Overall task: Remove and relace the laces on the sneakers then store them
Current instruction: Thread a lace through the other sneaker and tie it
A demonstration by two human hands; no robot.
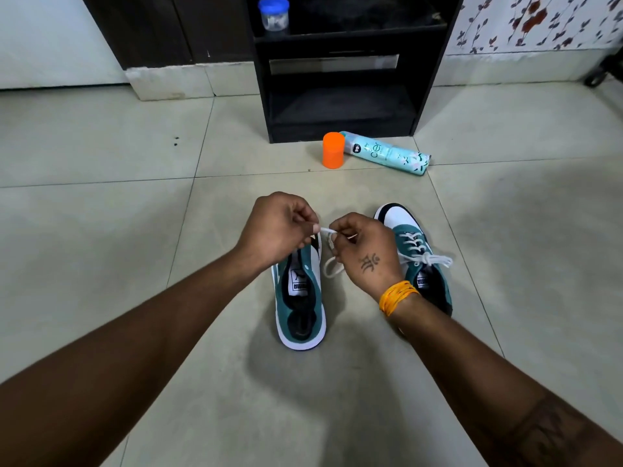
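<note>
Left hand (274, 230) and right hand (362, 252), fingers curled, both pinching white lace (328, 246) over left sneaker (300, 294) on floor (101, 230); eyelets hidden, perhaps half-laced. Right sneaker (416, 251) alongside, laced and tied.

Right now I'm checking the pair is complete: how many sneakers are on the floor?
2. The left sneaker lies under the hands, its lace being worked; the right sneaker sits beside it, already laced, partly behind the right wrist.

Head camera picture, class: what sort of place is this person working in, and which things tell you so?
Probably a room at home: a pale tiled floor, a black wooden shelf unit against the wall, and floral-patterned wallpaper to its right.
</note>
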